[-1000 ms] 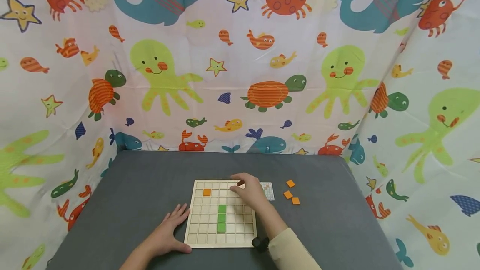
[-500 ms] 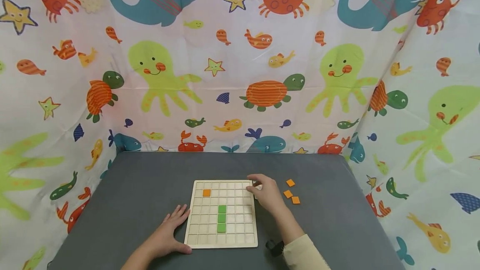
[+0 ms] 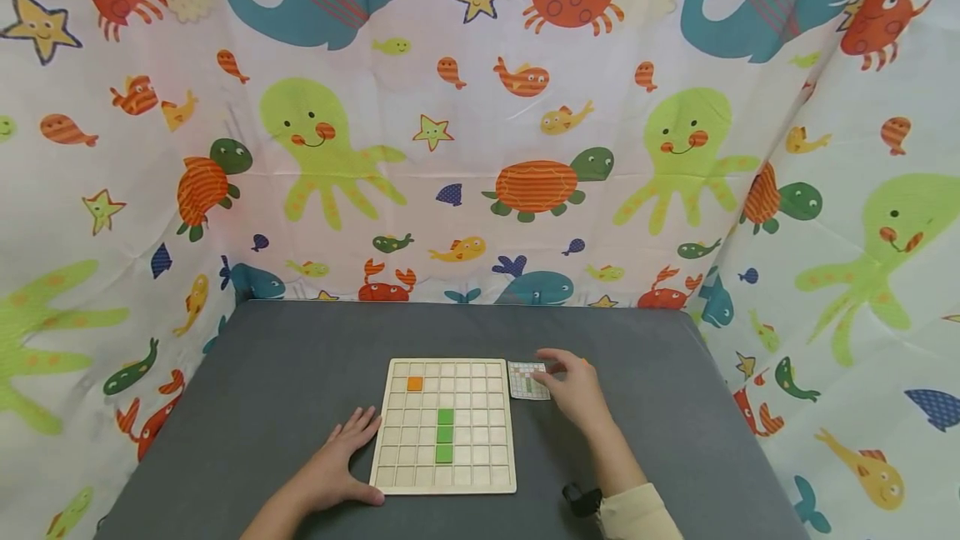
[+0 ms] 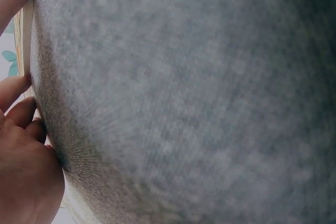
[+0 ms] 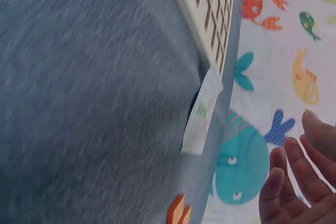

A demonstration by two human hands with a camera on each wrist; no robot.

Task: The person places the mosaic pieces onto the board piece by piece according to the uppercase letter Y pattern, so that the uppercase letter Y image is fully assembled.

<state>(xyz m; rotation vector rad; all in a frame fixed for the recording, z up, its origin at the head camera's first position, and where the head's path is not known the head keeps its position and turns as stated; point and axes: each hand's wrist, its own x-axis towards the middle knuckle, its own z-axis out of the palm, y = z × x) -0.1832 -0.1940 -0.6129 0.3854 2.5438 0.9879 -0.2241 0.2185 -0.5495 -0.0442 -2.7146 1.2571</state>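
A wooden grid board (image 3: 405,436) lies on the grey table in the head view. One orange tile (image 3: 415,384) sits in its upper left part, and a column of green tiles (image 3: 445,434) near the middle. My left hand (image 3: 341,461) rests against the board's left side, thumb at the near left corner. To the right of the board lies a small printed grid card (image 3: 523,386). Over the card's right edge hovers my right hand (image 3: 576,390), fingers loosely bent, nothing visible in it. Loose orange tiles (image 5: 176,209) show in the right wrist view; the hand hides them in the head view.
The grey table (image 3: 315,348) ends at a white curtain (image 3: 465,173) printed with sea animals at the back and sides. A black strap-like device (image 3: 581,500) is at the right wrist, by the sleeve (image 3: 637,513).
My right hand has moved from above the board's upper right to the right, past the card, to where the loose orange tiles lie. My left hand has stayed at the board's edge.
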